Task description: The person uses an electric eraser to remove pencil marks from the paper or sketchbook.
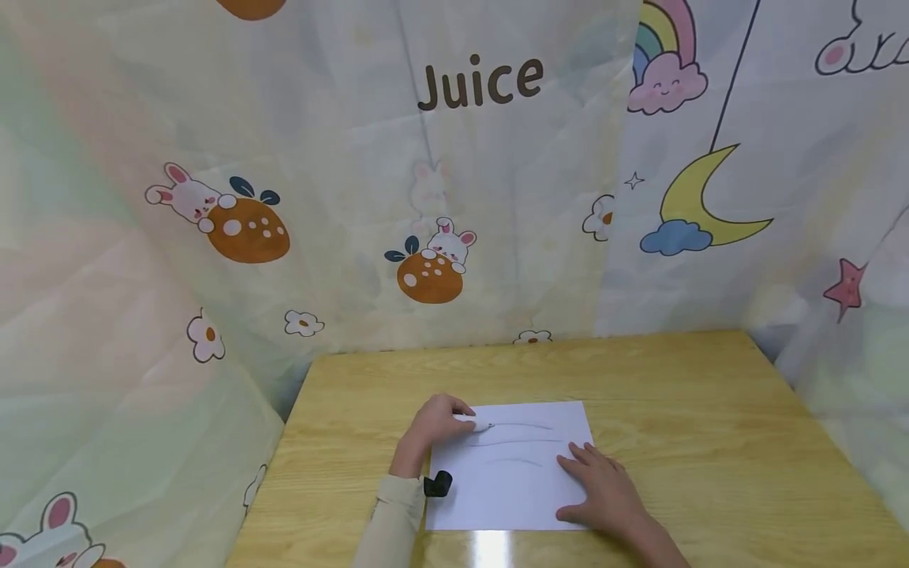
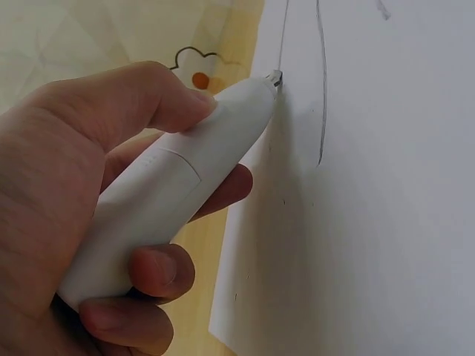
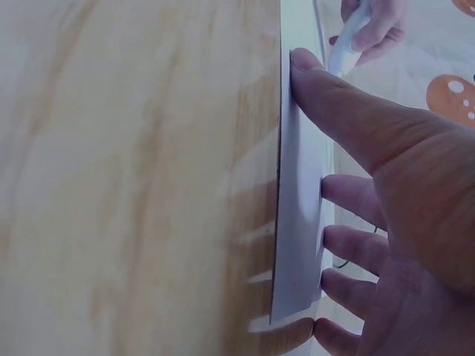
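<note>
A white sheet of paper [image 1: 511,493] lies on the table with several thin, dark curved lines [image 1: 514,442] across its upper part. My left hand [image 1: 438,420] grips a thick white pen-shaped tool [image 2: 178,174] with a small metal tip [image 2: 275,77]; its exact kind is unclear. In the left wrist view the thumb lies along its top and the fingers curl beneath. The tip meets the paper at the left end of the topmost line. My right hand [image 1: 604,489] rests over the sheet's right edge, fingers spread, holding nothing.
The wooden table [image 1: 710,442] extends around the paper on all sides. A printed cloth [image 1: 341,197] with cartoon rabbits hangs behind it and at the sides. A small black device [image 1: 438,483] sits at my left wrist, above the sheet's left edge.
</note>
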Action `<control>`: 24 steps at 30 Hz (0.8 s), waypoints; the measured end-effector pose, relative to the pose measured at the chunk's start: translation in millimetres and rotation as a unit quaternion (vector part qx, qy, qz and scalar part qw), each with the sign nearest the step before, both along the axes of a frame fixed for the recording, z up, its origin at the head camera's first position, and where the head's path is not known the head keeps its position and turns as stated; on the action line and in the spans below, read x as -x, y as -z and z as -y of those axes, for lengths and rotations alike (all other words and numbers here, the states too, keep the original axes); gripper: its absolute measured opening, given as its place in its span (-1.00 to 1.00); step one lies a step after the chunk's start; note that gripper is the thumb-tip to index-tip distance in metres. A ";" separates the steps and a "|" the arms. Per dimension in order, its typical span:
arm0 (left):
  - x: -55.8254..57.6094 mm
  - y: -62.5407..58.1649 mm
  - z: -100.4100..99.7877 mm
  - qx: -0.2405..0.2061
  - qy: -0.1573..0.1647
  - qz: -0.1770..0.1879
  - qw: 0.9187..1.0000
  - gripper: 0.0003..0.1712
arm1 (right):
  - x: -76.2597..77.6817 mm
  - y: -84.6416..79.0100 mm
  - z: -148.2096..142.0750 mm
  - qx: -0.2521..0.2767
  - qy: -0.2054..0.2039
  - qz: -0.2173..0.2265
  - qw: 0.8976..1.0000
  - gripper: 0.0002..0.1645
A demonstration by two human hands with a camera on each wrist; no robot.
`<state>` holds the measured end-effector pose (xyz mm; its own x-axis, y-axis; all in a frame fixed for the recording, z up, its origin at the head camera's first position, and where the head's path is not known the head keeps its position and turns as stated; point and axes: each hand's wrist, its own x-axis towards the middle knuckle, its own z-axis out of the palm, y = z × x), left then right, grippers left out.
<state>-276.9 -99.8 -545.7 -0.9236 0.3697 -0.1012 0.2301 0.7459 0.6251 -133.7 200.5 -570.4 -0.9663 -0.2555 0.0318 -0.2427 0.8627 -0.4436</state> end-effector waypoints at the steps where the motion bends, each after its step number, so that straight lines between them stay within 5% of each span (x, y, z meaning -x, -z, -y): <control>1: 0.0 0.3 -0.1 0.003 0.000 0.001 1.000 -0.82 | -0.5 0.9 0.4 -0.001 0.001 0.003 1.000 0.00; 11: 1.3 1.5 0.5 0.007 0.009 0.002 1.000 -0.82 | -2.4 4.7 1.8 0.005 0.002 -0.003 1.000 -0.01; 17: 3.3 1.1 2.0 0.011 -0.012 0.006 1.000 -0.84 | -2.8 3.6 2.4 0.005 0.001 -0.009 1.000 -0.02; 24: 5.5 0.8 -2.8 0.009 0.015 -0.005 1.000 -0.82 | -3.2 3.8 3.9 0.005 0.005 -0.009 1.000 -0.01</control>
<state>-282.4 -97.0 -546.5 -0.9135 0.3950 -0.0980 0.2587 0.7495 0.6093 -130.5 196.5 -574.2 -0.9680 -0.2457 0.0511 -0.2421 0.8604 -0.4484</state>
